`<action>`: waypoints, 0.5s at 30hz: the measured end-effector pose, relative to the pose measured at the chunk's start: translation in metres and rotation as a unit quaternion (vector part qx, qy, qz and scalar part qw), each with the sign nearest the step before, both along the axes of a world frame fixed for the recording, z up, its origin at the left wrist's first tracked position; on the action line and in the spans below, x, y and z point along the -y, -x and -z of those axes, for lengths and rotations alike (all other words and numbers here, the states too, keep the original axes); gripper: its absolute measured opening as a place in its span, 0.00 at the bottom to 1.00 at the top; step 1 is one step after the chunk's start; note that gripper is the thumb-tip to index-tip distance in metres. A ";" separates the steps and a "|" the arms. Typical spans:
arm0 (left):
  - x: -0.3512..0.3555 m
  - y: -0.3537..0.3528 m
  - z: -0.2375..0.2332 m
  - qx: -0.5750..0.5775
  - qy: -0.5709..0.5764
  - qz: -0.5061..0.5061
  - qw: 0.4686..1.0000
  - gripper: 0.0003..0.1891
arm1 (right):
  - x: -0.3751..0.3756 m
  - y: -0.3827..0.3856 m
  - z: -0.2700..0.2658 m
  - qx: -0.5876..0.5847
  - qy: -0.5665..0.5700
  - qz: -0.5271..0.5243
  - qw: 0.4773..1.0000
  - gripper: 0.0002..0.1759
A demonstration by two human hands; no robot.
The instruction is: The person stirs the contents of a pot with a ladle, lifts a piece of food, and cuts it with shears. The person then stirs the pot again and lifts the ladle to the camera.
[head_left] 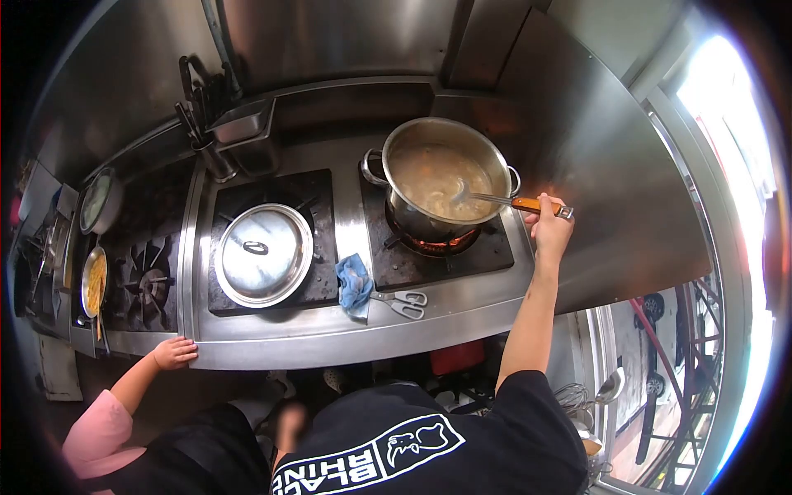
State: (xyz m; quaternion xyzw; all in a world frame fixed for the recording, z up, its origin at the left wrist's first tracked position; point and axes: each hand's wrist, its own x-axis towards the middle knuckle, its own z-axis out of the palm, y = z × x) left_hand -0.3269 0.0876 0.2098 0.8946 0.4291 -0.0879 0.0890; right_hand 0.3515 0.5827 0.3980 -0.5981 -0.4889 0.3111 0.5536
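My right hand [549, 216] is closed round the orange-brown handle of a metal ladle [528, 205]. The ladle's head dips into cloudy, light brown broth [441, 177] and is partly hidden there. A large steel pot [429, 211] with two loop handles holds the broth, over a burner with orange flame [441, 245]. What looks like my left hand [290, 425] hangs low in front of my body, too blurred to make out its fingers.
On the stove lie a round steel lid [264, 256], a blue cloth [354, 282] and scissors [404, 303]. Leftward are a pan of yellowish food [95, 285] and a utensil holder [216, 162]. Another person's hand [176, 353] rests on the counter edge, close on my left.
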 end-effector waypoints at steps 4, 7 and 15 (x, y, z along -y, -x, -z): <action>-0.009 0.027 -0.023 -0.004 -0.033 0.065 0.997 0.27 | 0.001 -0.005 -0.002 -0.021 -0.009 0.018 1.000 0.12; -0.011 0.026 -0.023 -0.010 -0.049 0.076 0.996 0.27 | 0.016 -0.008 -0.019 -0.029 -0.057 -0.004 0.998 0.13; -0.004 0.008 -0.028 0.003 0.008 0.061 0.998 0.24 | 0.046 -0.001 -0.049 0.134 -0.164 0.005 0.977 0.12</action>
